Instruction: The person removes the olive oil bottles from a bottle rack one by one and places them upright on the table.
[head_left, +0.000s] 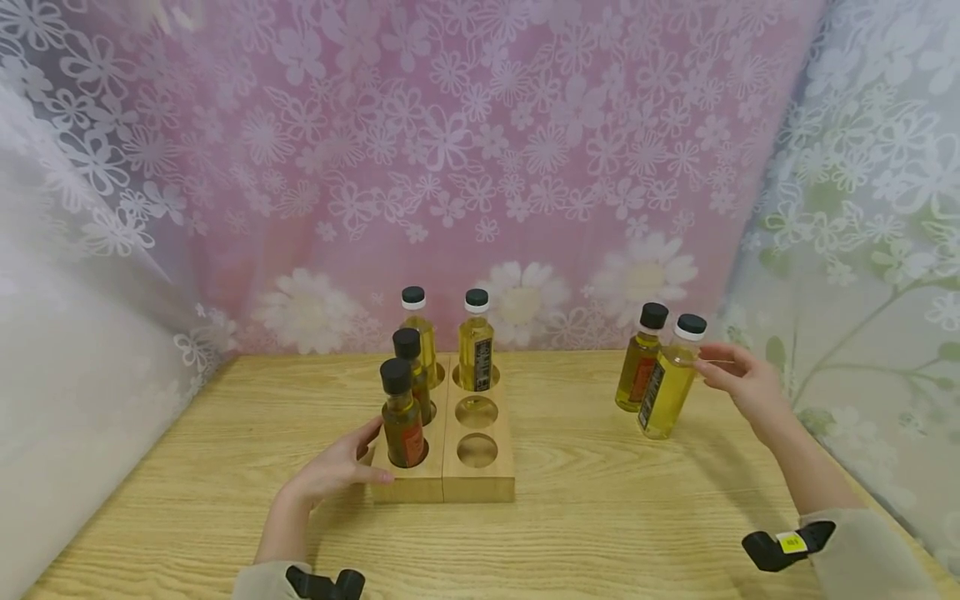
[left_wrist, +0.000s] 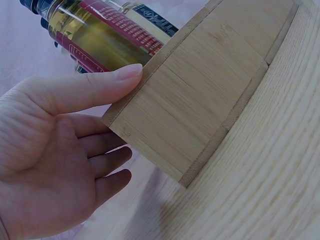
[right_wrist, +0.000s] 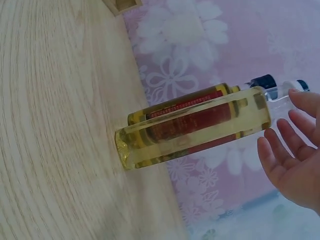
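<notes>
My left hand (head_left: 337, 462) rests at the front left corner of a wooden bottle rack (head_left: 477, 490), thumb laid on its upper front edge. The other fingers extend loosely by its left side, as the left wrist view shows. Two dark-capped oil bottles (head_left: 405, 433) and two pale oil bottles with white-collared caps (head_left: 476, 350) stand in its holes. On the right, my right hand (head_left: 746, 387) pinches the neck of a pale yellow oil bottle (head_left: 671, 387), which leans. Right beside it stands a dark-capped oil bottle (head_left: 637, 367) with a red label, partly hidden.
Two round holes (head_left: 477, 450) show in the rack's right half, in front of the back bottle. The wood-grain table (head_left: 577, 500) spans between rack and right bottles. Floral curtains (head_left: 525, 167) hang along the back and both sides.
</notes>
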